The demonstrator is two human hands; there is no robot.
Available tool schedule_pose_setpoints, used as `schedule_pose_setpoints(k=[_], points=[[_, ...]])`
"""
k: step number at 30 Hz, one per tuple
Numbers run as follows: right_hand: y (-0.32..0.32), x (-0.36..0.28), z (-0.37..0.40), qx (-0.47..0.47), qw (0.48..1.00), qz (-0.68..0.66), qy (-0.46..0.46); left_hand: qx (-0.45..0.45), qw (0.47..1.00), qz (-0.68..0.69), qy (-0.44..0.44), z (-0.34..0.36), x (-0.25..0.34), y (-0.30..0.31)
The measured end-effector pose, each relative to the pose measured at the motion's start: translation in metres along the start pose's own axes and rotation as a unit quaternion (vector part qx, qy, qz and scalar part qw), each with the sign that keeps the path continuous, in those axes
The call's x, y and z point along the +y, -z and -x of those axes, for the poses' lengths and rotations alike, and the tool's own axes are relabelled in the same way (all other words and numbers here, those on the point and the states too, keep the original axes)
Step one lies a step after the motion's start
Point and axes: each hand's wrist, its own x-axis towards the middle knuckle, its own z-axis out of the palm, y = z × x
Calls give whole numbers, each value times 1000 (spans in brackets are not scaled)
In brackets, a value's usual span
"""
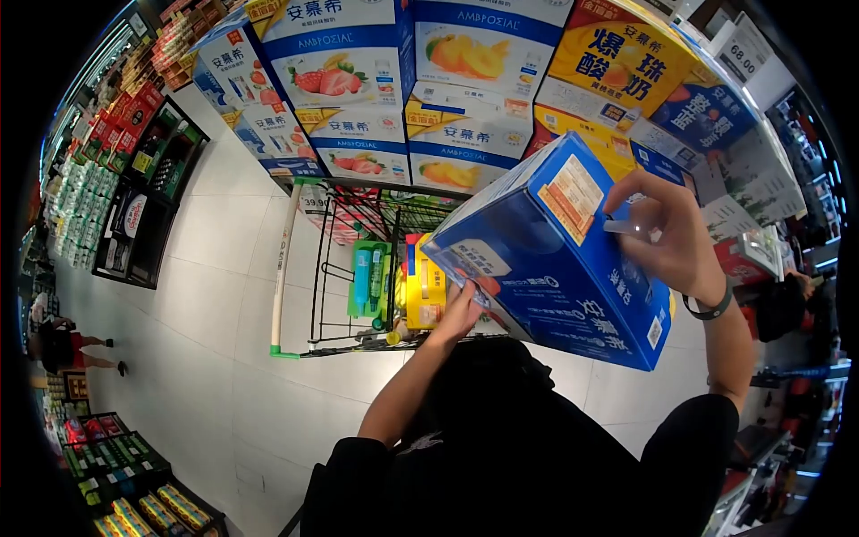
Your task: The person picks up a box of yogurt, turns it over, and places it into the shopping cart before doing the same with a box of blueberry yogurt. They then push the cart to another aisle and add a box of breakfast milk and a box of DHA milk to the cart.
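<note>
Pale floor tiles stretch beside a black display stand.

The blue box hides the right part of the shopping cart and some of the yellow package inside. Part of the left hand is out of sight against the box. The pale glint at the right hand is unclear. The orange label's fine print is too small. Far cartons are cut off above.

Tiled floor, white price sign
</note>
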Motion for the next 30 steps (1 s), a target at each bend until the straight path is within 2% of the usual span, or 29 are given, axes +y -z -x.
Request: schedule_pose_setpoints(k=[1,2,3,4,5,6,8,9,10,12,14,16,17,18,21,23,25,28,30], points=[[-5,2,-1,-3,1000,-1,-3,31,999,-2,18,-6,-12,13],[-10,4,-1,-27,995,-87,-37,35,999,1,19,-12,-13,4],[-17,7,-3,-50,981,-172,-71,70,996,-43,44,-17,-13,-4],[-28,13,-5,-53,981,-172,-74,104,988,-87,69,-24,-14,-10],[-42,21,-7,-31,964,-239,-116,219,954,-169,113,-33,-22,-8],[-56,30,-8,-8,939,-305,-158,221,954,-168,117,-40,-27,-3],[-82,56,-16,-37,912,-348,-211,108,955,-251,118,-59,-41,21],[-99,71,-19,-34,902,-364,-228,82,950,-244,176,-63,-33,13],[-117,85,-22,-33,892,-379,-244,82,950,-242,176,-59,-21,-4],[-152,119,-25,-20,885,-386,-261,90,955,-125,255,-51,8,-39],[-184,154,-28,-12,886,-384,-261,77,962,-120,234,-41,15,-39],[-213,178,-31,9,867,-396,-303,71,944,-245,211,-28,3,-14],[-232,194,-33,21,855,-413,-311,124,908,-365,163,-22,-19,14],[-247,205,-36,16,855,-416,-310,140,884,-411,173,-15,-22,19],[-286,218,-41,42,858,-413,-303,148,867,-450,154,6,-19,13],[-307,225,-45,39,860,-406,-307,166,780,-590,125,17,-24,26],[-328,229,-51,27,879,-352,-320,165,782,-590,115,26,-24,39],[-363,230,-59,42,882,-372,-285,162,797,-571,110,36,-10,44],[-388,234,-65,35,901,-341,-267,176,870,-446,119,46,-3,54]])
